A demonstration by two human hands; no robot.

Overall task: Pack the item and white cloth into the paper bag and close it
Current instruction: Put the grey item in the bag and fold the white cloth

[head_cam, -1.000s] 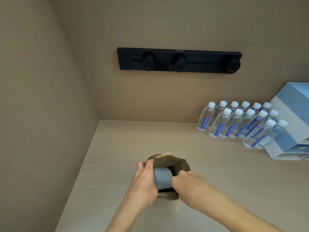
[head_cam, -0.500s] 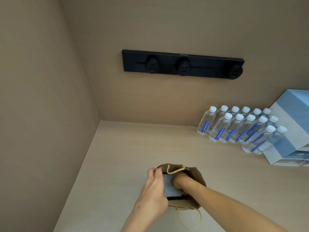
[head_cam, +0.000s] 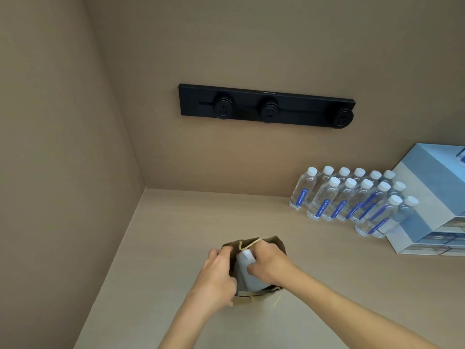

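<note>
A small brown paper bag (head_cam: 275, 244) with string handles stands open on the beige counter, low in the middle of the view. A pale grey-white bundle (head_cam: 247, 270), apparently the cloth around the item, sits in the bag's mouth. My left hand (head_cam: 217, 272) grips the bag's left rim. My right hand (head_cam: 268, 264) presses on top of the bundle with its fingers curled over it. What lies deeper in the bag is hidden.
Several water bottles (head_cam: 349, 197) stand at the back right, beside stacked blue-and-white boxes (head_cam: 432, 197). A black socket strip (head_cam: 266, 105) is mounted on the back wall. A side wall (head_cam: 63, 172) closes the counter on the left.
The pale bundle has sunk further into the bag under my right hand. My left hand has stayed on the bag's left rim. The camera has tilted slightly.
</note>
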